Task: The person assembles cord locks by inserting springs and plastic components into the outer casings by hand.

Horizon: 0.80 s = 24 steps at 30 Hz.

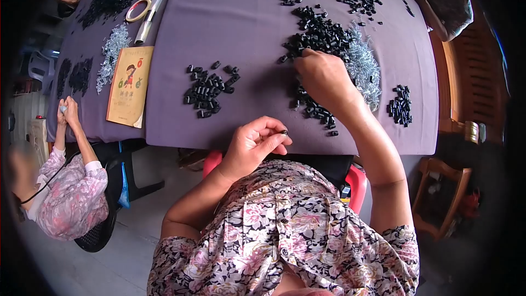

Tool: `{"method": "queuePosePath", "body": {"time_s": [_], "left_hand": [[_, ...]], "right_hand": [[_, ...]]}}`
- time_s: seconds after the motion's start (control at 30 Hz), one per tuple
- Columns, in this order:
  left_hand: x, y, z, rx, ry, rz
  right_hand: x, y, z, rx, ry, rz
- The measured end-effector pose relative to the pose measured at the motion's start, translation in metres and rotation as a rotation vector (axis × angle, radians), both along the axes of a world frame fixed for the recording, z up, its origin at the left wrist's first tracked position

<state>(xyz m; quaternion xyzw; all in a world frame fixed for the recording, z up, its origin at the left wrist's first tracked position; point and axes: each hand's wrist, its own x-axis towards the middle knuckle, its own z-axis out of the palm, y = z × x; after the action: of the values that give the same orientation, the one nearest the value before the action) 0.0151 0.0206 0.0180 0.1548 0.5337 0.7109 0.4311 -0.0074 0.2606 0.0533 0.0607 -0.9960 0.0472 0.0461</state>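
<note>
My left hand (257, 145) is at the table's front edge, thumb and forefinger pinched on a small black piece (284, 132). Over the large pile of black pieces (323, 30) my right hand (323, 74) reaches down with its fingers together at the pile's left side; what they hold, if anything, is hidden. Clear small pieces (362, 68) lie right of that pile. A smaller group of black pieces (208, 90) sits to the left on the purple cloth (235, 38), and a little heap of thin black pieces (400, 105) is at the right.
A yellow booklet (129, 87), a tape roll (138, 10) and a silvery roll (148, 19) lie on the left table part. Another person (71, 197) sits at the left, hands together near more black pieces (81, 75). A wooden chair (441, 197) stands at the right.
</note>
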Motion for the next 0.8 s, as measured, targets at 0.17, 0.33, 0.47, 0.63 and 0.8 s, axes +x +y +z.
{"method": "queuePosePath", "body": {"time_s": [0.17,0.33,0.47,0.63,0.8], "left_hand": [[0.000,0.000,0.000,-0.005,0.020,0.002],[0.000,-0.001,0.000,0.005,0.034,0.010],[0.001,0.000,-0.001,0.016,0.029,0.004],[0.001,-0.003,-0.003,0.035,0.022,0.031],[0.001,0.001,-0.004,0.023,0.020,0.018]], "right_hand": [[0.000,-0.006,0.003,0.131,0.004,0.053],[0.000,-0.007,0.003,0.167,0.030,0.154],[-0.002,-0.004,0.004,-0.097,-0.068,0.115],[0.000,0.015,0.018,-0.549,0.008,-0.036],[0.006,0.020,0.036,-0.506,0.020,-0.030]]}}
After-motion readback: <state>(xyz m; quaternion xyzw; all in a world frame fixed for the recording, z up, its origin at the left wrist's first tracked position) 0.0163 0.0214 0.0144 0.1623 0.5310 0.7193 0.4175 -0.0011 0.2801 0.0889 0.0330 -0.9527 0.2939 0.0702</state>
